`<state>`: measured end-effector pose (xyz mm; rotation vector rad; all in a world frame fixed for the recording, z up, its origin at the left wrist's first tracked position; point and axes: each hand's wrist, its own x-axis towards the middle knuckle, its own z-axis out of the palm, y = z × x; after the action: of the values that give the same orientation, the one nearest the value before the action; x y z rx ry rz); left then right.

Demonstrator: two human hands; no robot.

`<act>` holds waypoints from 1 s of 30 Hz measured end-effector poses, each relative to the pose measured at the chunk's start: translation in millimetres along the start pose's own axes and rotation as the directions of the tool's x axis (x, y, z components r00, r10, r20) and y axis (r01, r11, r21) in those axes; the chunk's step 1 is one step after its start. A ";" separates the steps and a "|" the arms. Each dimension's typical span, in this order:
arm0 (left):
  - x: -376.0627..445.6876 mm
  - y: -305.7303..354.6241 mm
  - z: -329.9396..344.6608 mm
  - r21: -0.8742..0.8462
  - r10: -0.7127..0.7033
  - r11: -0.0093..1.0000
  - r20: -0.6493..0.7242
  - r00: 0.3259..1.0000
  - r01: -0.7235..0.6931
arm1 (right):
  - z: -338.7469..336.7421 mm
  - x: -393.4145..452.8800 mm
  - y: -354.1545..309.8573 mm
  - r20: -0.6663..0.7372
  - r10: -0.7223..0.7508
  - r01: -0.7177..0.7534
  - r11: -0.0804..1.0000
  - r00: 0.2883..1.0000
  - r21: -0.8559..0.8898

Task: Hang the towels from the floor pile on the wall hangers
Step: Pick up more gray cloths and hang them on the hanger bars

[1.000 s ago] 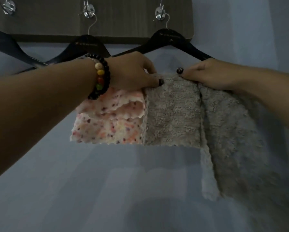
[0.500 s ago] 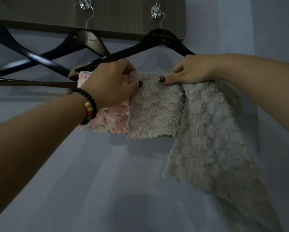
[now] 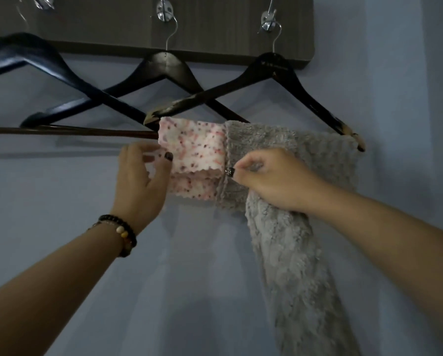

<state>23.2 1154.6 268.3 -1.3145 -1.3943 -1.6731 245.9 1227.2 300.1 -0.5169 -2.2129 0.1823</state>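
Closest to the camera are the two forearms reaching up, the left one wearing a beaded bracelet (image 3: 121,233) at the wrist. The left hand (image 3: 140,181) sits at the left edge of the pink speckled towel (image 3: 193,147), fingers loosely spread, thumb and forefinger closing on the towel's lower corner. Pretty sure it's a light pinch, but the light is dim and that corner is partly hidden behind the hand, so I can't swear to it. The right hand (image 3: 271,178) is curled, thumb and forefinger pinching the left edge of the grey fluffy towel (image 3: 292,227) right where it meets the pink one.

Both towels are folded over the bottom bar of the right hanger (image 3: 271,70), side by side and touching. The pink one is short and neat, two scalloped layers showing. The grey one hangs unevenly, with a short flap on the left and a long tail dropping down under the right forearm and out of frame.

Behind that, the middle hanger (image 3: 165,66) crosses the right one, and its arm runs behind the pink towel. The left hanger (image 3: 30,51) overlaps it too. All hang from metal hooks (image 3: 165,12) on a dark wooden board (image 3: 215,27) mounted on a bluish wall (image 3: 202,291).
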 end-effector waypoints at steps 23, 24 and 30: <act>-0.6 4.6 -13.3 0.032 -0.350 0.936 0.188 0.918 0.350 | 52.0 31.6 8.2 0.138 0.437 -0.424 0.668 0.889 0.611; 0.6 4.4 -11.9 -0.022 -0.398 0.911 0.214 0.892 0.412 | 54.2 31.7 7.9 0.165 0.439 -0.431 0.621 0.883 0.655; 5.5 6.4 -5.2 -0.391 -0.559 0.665 0.303 0.772 0.636 | 67.0 28.3 2.4 0.237 0.423 -0.351 0.217 0.875 0.911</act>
<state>25.4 1148.7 276.0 -1.3378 -1.7084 -2.5429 179.2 1244.4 276.4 -0.3506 -1.4354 1.6307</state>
